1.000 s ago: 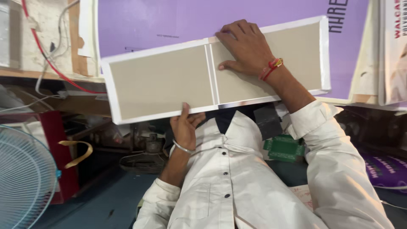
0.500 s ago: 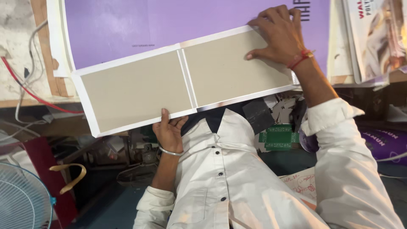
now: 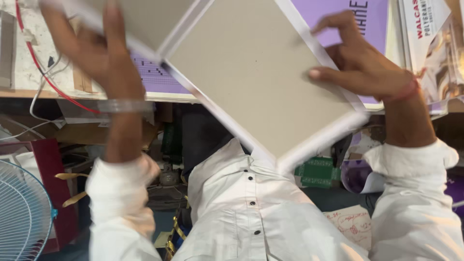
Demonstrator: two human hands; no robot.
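Note:
A two-panel grey board cover with white edges [image 3: 256,82] is lifted and turned diagonally in front of me, one corner pointing down at my white shirt. My left hand [image 3: 92,43] grips its upper left panel, blurred by motion, a clear bangle on the wrist. My right hand [image 3: 360,67] holds the right edge, thumb on the grey face, a red thread on the wrist. Under the board lies a purple sheet [image 3: 159,77] on the workbench.
The wooden workbench edge [image 3: 29,92] runs across, with red and white wires [image 3: 43,72] at the left. Printed cartons [image 3: 430,38] lie at the right. Below are a blue fan guard [image 3: 21,212], a dark red bag [image 3: 55,193] and a green circuit board [image 3: 319,171].
The board lay flat on the purple sheet under both hands. Now both hands have picked it up and swung it clockwise to a diagonal, close to the camera.

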